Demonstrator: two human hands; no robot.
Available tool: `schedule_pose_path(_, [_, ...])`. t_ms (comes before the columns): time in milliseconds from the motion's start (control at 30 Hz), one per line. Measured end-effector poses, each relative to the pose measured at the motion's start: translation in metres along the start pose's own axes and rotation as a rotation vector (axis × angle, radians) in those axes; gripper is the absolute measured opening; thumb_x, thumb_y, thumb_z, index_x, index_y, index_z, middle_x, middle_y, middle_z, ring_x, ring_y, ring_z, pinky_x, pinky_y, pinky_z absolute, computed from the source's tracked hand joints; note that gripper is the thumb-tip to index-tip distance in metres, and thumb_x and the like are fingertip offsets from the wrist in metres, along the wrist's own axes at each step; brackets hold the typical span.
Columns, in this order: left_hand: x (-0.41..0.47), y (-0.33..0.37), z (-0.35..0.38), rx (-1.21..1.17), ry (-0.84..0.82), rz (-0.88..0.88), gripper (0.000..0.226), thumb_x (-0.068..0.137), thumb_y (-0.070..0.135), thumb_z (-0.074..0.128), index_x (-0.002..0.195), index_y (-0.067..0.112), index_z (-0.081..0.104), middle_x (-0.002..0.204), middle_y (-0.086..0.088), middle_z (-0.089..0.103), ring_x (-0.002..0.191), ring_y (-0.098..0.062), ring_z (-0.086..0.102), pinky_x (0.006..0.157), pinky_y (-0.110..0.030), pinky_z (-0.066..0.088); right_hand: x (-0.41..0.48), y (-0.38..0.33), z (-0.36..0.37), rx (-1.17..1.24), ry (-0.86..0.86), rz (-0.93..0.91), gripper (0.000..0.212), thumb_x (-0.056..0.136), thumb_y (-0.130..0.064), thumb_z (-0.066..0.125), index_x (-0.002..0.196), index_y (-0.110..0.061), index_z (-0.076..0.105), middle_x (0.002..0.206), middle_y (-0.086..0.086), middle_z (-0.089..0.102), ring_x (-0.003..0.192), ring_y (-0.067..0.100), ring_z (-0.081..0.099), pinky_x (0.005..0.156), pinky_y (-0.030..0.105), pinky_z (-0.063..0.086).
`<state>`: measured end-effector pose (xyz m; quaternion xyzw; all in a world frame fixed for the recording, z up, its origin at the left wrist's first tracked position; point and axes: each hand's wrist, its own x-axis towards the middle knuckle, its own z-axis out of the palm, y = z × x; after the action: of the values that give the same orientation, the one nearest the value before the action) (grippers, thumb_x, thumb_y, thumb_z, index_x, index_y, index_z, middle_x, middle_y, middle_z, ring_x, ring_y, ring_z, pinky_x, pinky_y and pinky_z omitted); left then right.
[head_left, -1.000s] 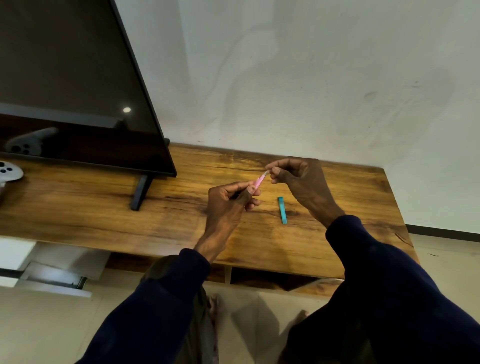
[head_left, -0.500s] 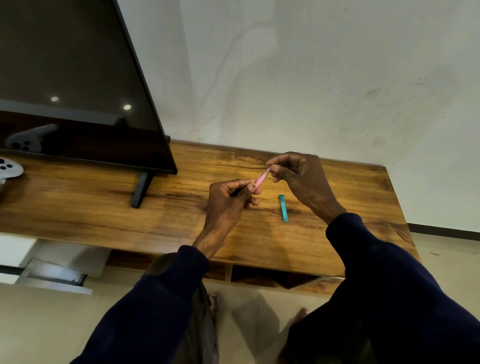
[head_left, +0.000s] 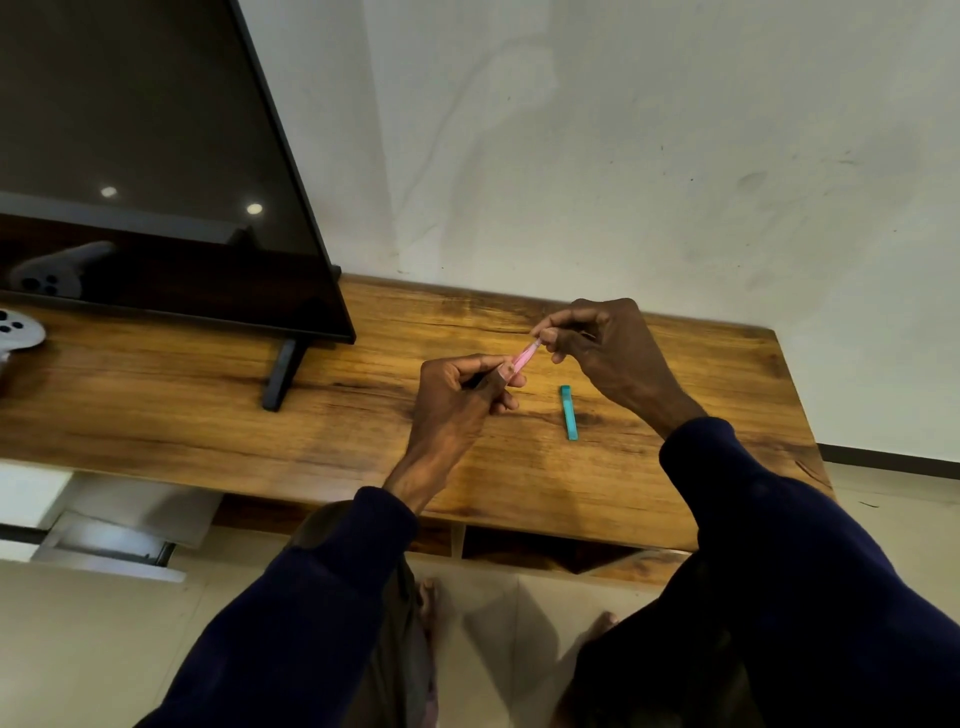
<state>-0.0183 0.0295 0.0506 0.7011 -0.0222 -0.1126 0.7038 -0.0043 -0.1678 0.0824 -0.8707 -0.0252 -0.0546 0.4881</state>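
A thin pink stick-like object (head_left: 523, 355) hangs in the air above the wooden table (head_left: 208, 421), held at both ends. My left hand (head_left: 460, 395) grips its lower end, where a dark part shows between the fingers. My right hand (head_left: 597, 343) pinches its upper tip between thumb and forefinger. A small teal bar (head_left: 569, 412) lies flat on the table just right of my left hand and below my right wrist, touching neither hand.
A large dark TV screen (head_left: 156, 182) stands on the table's left half, its black foot (head_left: 279, 375) near the middle. A white game controller (head_left: 18, 330) lies at the far left edge. A pale wall rises behind; the table's right corner is near my right forearm.
Both hands have stayed together on the pink object and shifted very slightly upward in view. The teal bar has not moved on the table.
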Motion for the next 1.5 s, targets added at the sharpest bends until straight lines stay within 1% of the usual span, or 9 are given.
schedule_pose_path(100, [0.000,0.001,0.001,-0.005,-0.005,0.004,0.024,0.098,0.006,0.066,0.121,0.007,0.073,0.095,-0.008,0.080,0.066,-0.006,0.069,0.065,-0.021,0.060,-0.001,-0.001,0.001,0.010,0.018,-0.005,0.010,0.095,-0.009,0.072,0.099,-0.015,0.079,0.083,-0.015,0.074,0.061,-0.001,0.067,0.063,0.012,0.054])
schedule_pose_path(533, [-0.001,0.004,0.001,-0.033,-0.014,0.013,0.025,0.097,0.009,0.068,0.121,0.006,0.073,0.096,-0.008,0.081,0.072,-0.012,0.072,0.068,-0.025,0.061,-0.003,0.002,0.004,0.086,0.008,0.020,0.012,0.095,-0.017,0.072,0.104,-0.012,0.079,0.091,0.003,0.079,0.068,0.003,0.069,0.065,0.017,0.056])
schedule_pose_path(667, [0.000,0.010,0.002,-0.108,-0.061,0.006,0.021,0.097,0.014,0.068,0.117,0.012,0.075,0.095,-0.005,0.082,0.076,-0.012,0.075,0.070,-0.021,0.062,-0.013,0.008,0.010,0.341,0.024,0.113,0.026,0.098,-0.025,0.068,0.119,-0.012,0.075,0.103,0.007,0.079,0.089,0.019,0.073,0.073,0.025,0.058])
schedule_pose_path(833, [-0.002,0.011,0.006,-0.158,-0.058,-0.016,0.018,0.097,0.019,0.069,0.113,0.014,0.076,0.097,-0.007,0.083,0.079,-0.016,0.079,0.071,-0.023,0.064,-0.021,0.006,0.018,0.545,0.036,0.187,0.014,0.096,-0.028,0.069,0.098,-0.021,0.081,0.106,0.002,0.079,0.097,0.016,0.069,0.081,0.032,0.056])
schedule_pose_path(967, [-0.005,0.004,0.003,-0.151,-0.045,-0.077,0.024,0.098,0.022,0.068,0.117,0.009,0.075,0.098,-0.008,0.083,0.083,-0.019,0.079,0.075,-0.026,0.065,-0.020,0.001,0.016,0.770,0.092,0.233,0.021,0.095,-0.031,0.067,0.101,-0.012,0.076,0.108,0.007,0.077,0.105,0.022,0.071,0.094,0.044,0.056])
schedule_pose_path(1100, [-0.015,-0.005,0.002,-0.176,-0.065,-0.143,0.021,0.099,0.023,0.067,0.112,0.011,0.077,0.097,-0.008,0.082,0.080,-0.014,0.077,0.072,-0.023,0.062,-0.024,-0.004,0.018,0.879,0.149,0.243,0.021,0.106,-0.023,0.055,0.106,-0.008,0.070,0.106,0.016,0.078,0.101,0.033,0.076,0.086,0.040,0.062])
schedule_pose_path(1267, [-0.022,-0.005,0.006,-0.269,-0.079,-0.179,0.011,0.093,0.015,0.073,0.102,0.013,0.081,0.092,-0.009,0.082,0.078,-0.014,0.075,0.073,-0.023,0.062,-0.034,-0.012,0.029,1.071,0.173,0.291,0.028,0.103,-0.033,0.057,0.111,-0.007,0.064,0.091,0.011,0.069,0.086,0.029,0.072,0.080,0.041,0.062])
schedule_pose_path(1400, [-0.024,0.000,0.011,-0.231,-0.002,-0.168,0.011,0.087,0.019,0.081,0.097,0.014,0.081,0.091,-0.010,0.083,0.077,-0.014,0.075,0.070,-0.021,0.061,-0.036,-0.021,0.035,1.288,0.173,0.347,0.036,0.101,-0.046,0.055,0.094,-0.012,0.061,0.073,0.003,0.050,0.066,0.019,0.052,0.068,0.036,0.050])
schedule_pose_path(1500, [-0.025,-0.001,0.013,-0.271,0.031,-0.222,0.017,0.091,0.027,0.077,0.095,0.011,0.081,0.090,-0.011,0.082,0.077,-0.017,0.075,0.071,-0.025,0.061,-0.030,-0.025,0.030,1.432,0.197,0.348,0.051,0.105,-0.055,0.044,0.076,-0.015,0.054,0.063,-0.001,0.037,0.058,0.014,0.032,0.056,0.029,0.035])
